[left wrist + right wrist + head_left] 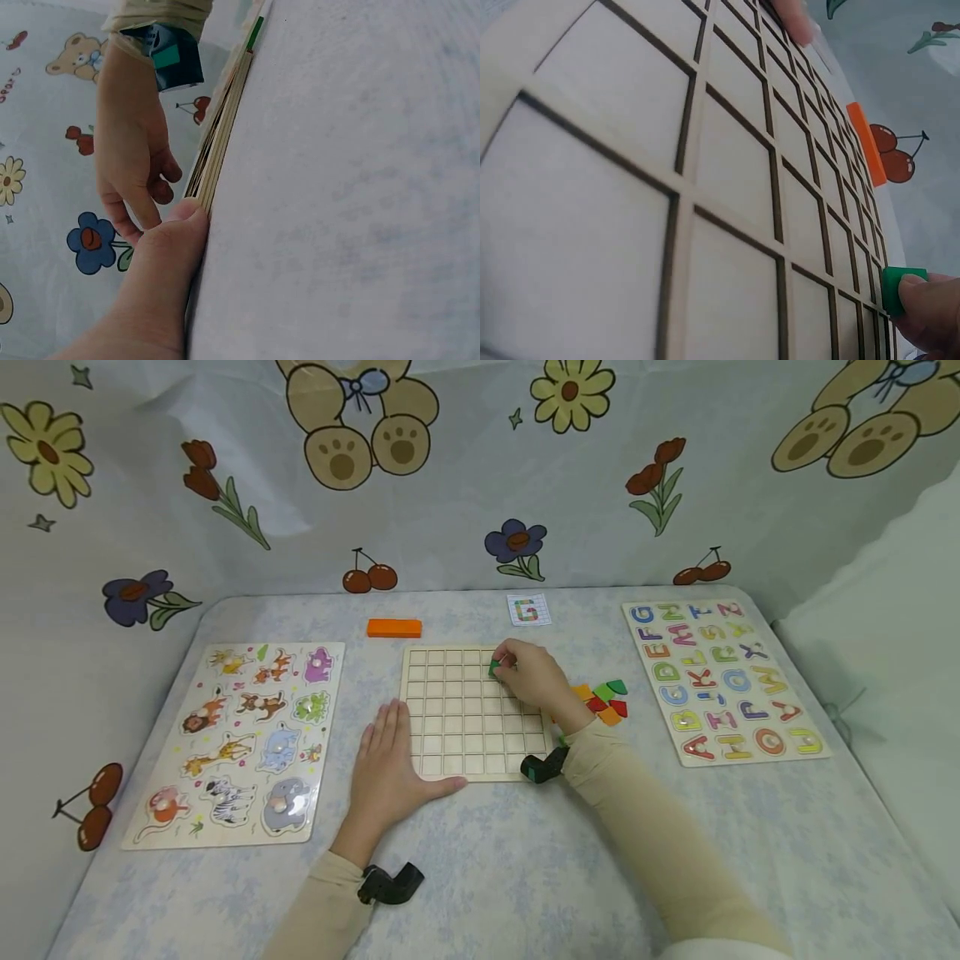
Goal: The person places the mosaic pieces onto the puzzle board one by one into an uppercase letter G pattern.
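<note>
A wooden grid board [447, 724] lies flat on the table. My left hand [387, 768] rests along its left side, fingers straight, with the thumb stretched along the near edge. In the left wrist view the thumb [169, 240] presses at the board's edge. Over the board's far right part, my right hand [534, 675] pinches a green tile [493, 668] between thumb and fingers. The right wrist view shows this tile [894, 291] right at the grid's far cells. Just right of the board lie several loose red, orange and green pieces [600, 697], partly behind the right wrist.
Behind the board are an orange block [393, 628] and a small card [529, 609] showing a coloured G. An animal puzzle board [251, 743] lies at left, an alphabet puzzle board [723, 681] at right. A patterned cloth [450, 518] hangs at the back.
</note>
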Motion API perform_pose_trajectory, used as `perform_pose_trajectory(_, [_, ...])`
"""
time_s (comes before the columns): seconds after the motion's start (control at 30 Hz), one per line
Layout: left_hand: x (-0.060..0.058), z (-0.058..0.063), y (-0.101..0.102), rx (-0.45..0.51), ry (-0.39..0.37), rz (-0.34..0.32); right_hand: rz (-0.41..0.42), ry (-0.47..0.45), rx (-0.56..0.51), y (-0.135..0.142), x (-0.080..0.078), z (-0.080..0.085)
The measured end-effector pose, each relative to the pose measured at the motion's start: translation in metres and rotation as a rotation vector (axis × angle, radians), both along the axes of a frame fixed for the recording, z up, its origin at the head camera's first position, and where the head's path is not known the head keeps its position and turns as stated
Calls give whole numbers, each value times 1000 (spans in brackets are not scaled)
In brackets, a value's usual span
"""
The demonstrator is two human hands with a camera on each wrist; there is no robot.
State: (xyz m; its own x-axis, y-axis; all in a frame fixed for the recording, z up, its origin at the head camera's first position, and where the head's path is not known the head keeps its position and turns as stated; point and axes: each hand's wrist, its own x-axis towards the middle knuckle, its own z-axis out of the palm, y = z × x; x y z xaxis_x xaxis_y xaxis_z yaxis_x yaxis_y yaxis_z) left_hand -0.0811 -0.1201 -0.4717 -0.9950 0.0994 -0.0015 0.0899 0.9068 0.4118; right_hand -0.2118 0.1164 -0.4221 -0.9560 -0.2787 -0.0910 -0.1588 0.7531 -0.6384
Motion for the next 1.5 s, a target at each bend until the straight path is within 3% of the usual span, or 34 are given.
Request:
perform_pose_trajectory(0.33, [1,-2,0,-8,5,-2,10,27,77,-13,-1,-5])
perform_pose_trajectory(0.8, [1,-1,0,-11,15,-2,64,48,124,-6,4,-4])
perform_pose_trajectory(1.07, [0,0,0,-9,0,-7,26,41,106,27,13,12])
perform_pose_trajectory(1.33, [1,0,0,-6,2,-5,25,-57,239,86,16,18])
perform_pose_trajectory(1.5, [0,0,0,-3,-3,-7,39,-100,261,109,21,17])
